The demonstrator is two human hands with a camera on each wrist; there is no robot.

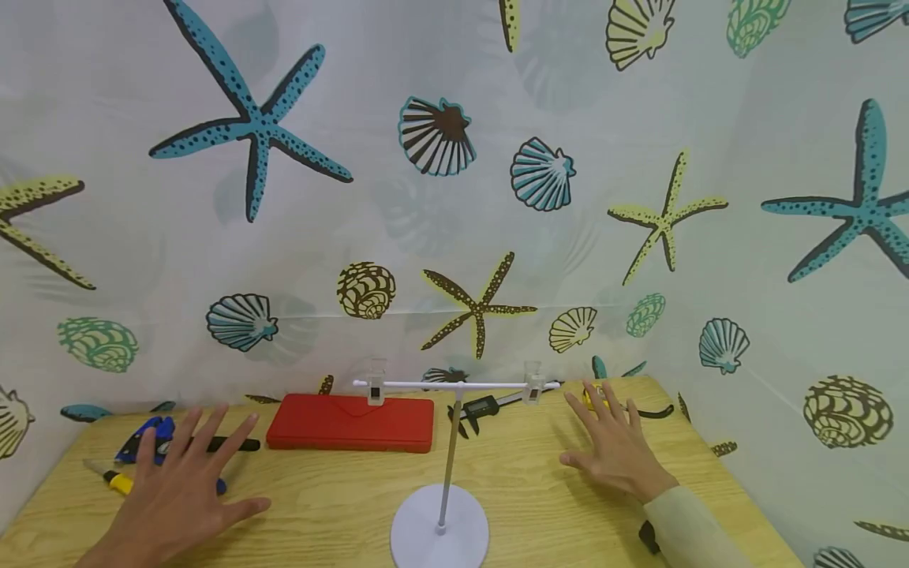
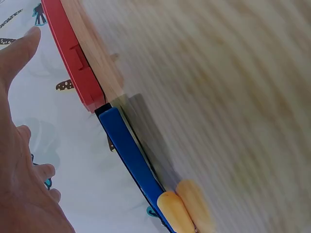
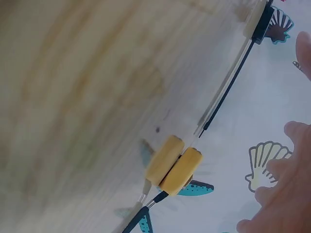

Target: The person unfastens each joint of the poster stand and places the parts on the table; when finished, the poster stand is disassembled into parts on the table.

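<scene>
My left hand (image 1: 181,493) is spread with straight fingers at the table's left side, holding nothing. Partly hidden behind it are a blue and black tool (image 1: 156,430) and a yellow-handled tool (image 1: 119,482). In the left wrist view, a long blue piece (image 2: 129,145) lies beyond the red case's end. My right hand (image 1: 614,454), fingers also spread and holding nothing, is over the right side. Past its fingertips is a yellow tool with a black curved end (image 1: 656,412), partly covered by the hand; its yellow body (image 3: 181,172) shows fully in the right wrist view.
A white stand with a round base (image 1: 426,528) rises between the hands; its crossbar (image 1: 426,385) carries two clear clips. Behind it lie a red case (image 1: 351,426) and a digital caliper (image 1: 483,407). A shell-and-starfish curtain (image 1: 454,221) hangs behind the wooden table (image 1: 327,505).
</scene>
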